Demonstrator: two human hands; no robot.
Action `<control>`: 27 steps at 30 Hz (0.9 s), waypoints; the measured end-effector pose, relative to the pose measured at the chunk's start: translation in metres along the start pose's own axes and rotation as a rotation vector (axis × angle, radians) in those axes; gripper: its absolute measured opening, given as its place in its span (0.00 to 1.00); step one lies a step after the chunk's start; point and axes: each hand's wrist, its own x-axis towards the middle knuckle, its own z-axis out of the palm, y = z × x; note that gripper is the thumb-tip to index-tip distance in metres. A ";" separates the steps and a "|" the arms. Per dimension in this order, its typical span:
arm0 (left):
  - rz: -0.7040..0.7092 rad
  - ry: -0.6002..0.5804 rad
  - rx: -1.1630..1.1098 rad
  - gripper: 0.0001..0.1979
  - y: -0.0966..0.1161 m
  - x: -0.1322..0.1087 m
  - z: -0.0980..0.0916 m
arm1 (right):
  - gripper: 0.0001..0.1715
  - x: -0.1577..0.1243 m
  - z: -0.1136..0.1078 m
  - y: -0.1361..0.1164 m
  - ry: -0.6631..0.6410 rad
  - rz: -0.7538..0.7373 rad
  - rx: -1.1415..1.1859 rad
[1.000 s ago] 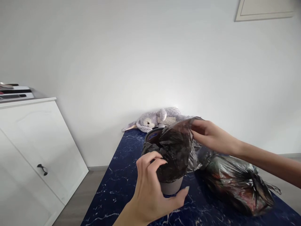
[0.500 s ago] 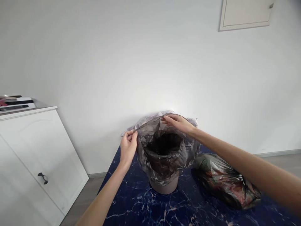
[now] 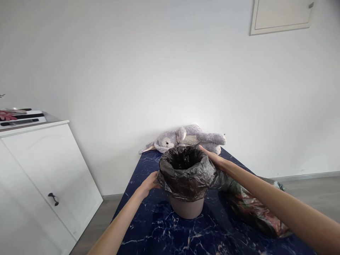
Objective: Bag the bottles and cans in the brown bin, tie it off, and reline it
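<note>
A black plastic bin bag (image 3: 186,179) lines a grey-brown trash bin (image 3: 187,209), its top folded down over the rim. The bin stands upright on a dark blue marble-patterned table (image 3: 170,237). On the bag's left side, my left hand (image 3: 150,183) has its fingers closed at the loose edge, the tips partly hidden by the plastic. My right hand (image 3: 213,158) lies flat along the right rear of the bag, thumb up near the rim and the other fingers mostly out of sight. Below my right forearm rests a filled, dark see-through bag (image 3: 255,209).
A grey plush bunny (image 3: 191,136) lies at the table's far end against the white wall (image 3: 159,71). To the left stands a white cabinet (image 3: 39,177) with a dark handle and things on top. A wall hatch (image 3: 281,14) is at upper right.
The bag's raised rear edge has come down around the bin's rim, uncovering the plush bunny. My left hand has moved lower, and my right hand has shifted right and down.
</note>
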 end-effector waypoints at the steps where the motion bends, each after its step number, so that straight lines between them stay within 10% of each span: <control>1: 0.031 0.045 -0.004 0.18 0.002 -0.002 -0.002 | 0.35 -0.003 -0.002 0.000 0.012 0.019 -0.005; 5: 0.211 0.166 -0.043 0.30 0.015 -0.018 -0.004 | 0.36 -0.025 -0.015 -0.016 0.103 0.017 -0.056; 9: 0.345 -0.017 -0.016 0.47 0.008 -0.041 0.011 | 0.30 -0.060 -0.020 -0.053 0.012 -0.201 -0.174; 13: 0.260 -0.221 -0.045 0.52 -0.019 -0.051 0.038 | 0.25 -0.081 -0.008 -0.072 -0.186 -0.516 -0.430; 20: 0.148 -0.284 0.329 0.76 -0.082 -0.056 0.059 | 0.16 -0.057 0.000 -0.043 -0.150 -0.541 -0.625; 27: 0.294 -0.324 0.551 0.48 -0.103 -0.065 0.057 | 0.18 -0.026 -0.024 -0.002 -0.102 -0.420 -0.700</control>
